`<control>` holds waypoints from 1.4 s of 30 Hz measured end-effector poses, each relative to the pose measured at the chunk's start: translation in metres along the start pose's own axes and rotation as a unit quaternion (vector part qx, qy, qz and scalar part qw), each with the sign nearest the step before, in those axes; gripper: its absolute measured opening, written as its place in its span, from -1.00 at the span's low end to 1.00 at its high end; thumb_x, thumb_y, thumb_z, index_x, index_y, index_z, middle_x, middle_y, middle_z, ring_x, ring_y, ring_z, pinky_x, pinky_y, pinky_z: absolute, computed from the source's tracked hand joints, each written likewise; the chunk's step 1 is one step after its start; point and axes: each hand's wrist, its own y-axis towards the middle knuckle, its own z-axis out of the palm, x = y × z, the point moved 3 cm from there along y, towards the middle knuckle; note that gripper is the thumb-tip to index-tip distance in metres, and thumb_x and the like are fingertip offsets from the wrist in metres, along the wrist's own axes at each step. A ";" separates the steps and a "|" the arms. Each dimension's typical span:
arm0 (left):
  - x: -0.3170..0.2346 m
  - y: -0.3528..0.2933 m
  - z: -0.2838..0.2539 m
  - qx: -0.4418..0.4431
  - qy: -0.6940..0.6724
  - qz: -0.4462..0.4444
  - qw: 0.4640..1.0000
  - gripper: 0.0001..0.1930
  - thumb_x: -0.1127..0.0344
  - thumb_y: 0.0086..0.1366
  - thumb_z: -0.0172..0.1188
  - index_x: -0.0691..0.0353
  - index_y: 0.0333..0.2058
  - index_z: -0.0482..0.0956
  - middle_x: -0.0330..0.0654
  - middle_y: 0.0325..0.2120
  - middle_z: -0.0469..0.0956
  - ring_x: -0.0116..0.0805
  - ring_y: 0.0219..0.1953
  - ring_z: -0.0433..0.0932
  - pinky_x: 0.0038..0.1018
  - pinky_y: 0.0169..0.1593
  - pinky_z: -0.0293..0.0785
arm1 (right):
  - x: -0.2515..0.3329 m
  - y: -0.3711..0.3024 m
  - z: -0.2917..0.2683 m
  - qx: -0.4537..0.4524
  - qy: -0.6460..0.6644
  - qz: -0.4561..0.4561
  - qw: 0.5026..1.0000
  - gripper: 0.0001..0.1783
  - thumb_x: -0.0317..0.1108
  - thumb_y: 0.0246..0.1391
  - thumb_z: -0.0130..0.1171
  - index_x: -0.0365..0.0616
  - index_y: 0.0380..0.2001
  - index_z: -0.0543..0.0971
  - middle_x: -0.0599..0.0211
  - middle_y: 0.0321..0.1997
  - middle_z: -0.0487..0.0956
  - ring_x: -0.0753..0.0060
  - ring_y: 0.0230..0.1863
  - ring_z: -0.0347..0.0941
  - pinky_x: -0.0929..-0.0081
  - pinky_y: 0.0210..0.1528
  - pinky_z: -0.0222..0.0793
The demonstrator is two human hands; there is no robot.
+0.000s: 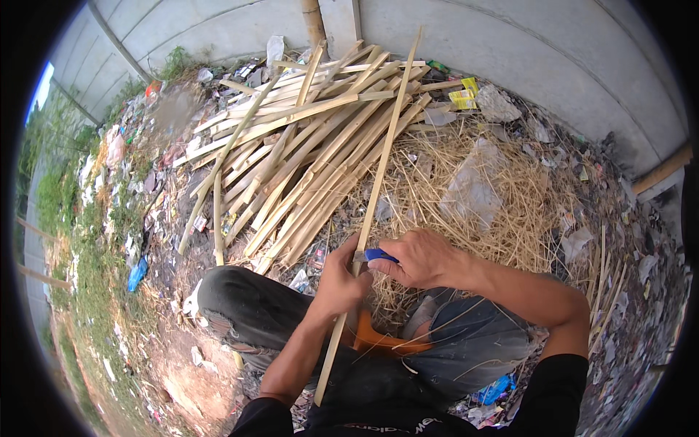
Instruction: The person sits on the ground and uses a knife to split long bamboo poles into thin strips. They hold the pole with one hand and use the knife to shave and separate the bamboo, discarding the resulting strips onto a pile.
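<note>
We judge long pale strip (388, 146) light, springy, splintery-edged; best held mid-length. Our left hand (342, 282) has fingers clamped round it; right hand (416, 259), at two o'clock, grips blue-handled tool (381, 255).

Lettering on a shirt
Upside-down pale letters on the black shirt (364, 400), near; yellow packet (464, 95), far right: markings unreadable.

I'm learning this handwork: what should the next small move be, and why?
Probably draw the small blue-handled knife slightly along the long, flat, pale wood-like strip: the right hand grips the knife at the strip, and the left hand holds the strip close beside it.
</note>
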 end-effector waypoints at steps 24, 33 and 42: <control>0.008 -0.003 0.008 0.004 -0.164 -0.117 0.979 -0.49 0.70 -0.03 0.11 0.30 -0.02 0.51 -0.36 -0.57 0.35 -0.57 -0.67 0.30 -0.60 -0.63 0.15 | -0.002 -0.004 0.017 -0.049 -0.006 -0.059 0.997 -0.43 0.13 0.38 -0.02 -0.22 -0.38 0.55 -0.03 -0.71 0.51 -0.15 -0.61 0.55 0.02 -0.49 0.47; 0.007 -0.006 0.005 0.067 -0.213 -0.208 0.952 -0.22 0.65 -0.04 0.11 0.26 0.28 0.41 -0.36 -0.53 0.37 -0.56 -0.56 0.36 -0.60 -0.50 0.24 | -0.014 0.000 -0.001 -0.064 -0.015 -0.027 0.998 -0.49 0.09 0.38 -0.02 -0.17 -0.33 0.58 -0.05 -0.66 0.55 -0.19 -0.53 0.59 0.00 -0.47 0.50; -0.011 -0.006 0.003 0.064 -0.234 -0.243 0.939 -0.17 0.69 -0.07 0.08 0.23 0.31 0.38 -0.39 -0.57 0.30 -0.56 -0.66 0.27 -0.58 -0.59 0.13 | -0.009 0.003 0.008 -0.100 -0.057 -0.084 0.990 -0.44 0.13 0.39 -0.05 -0.19 -0.35 0.58 0.08 -0.70 0.53 -0.13 -0.60 0.57 0.06 -0.54 0.49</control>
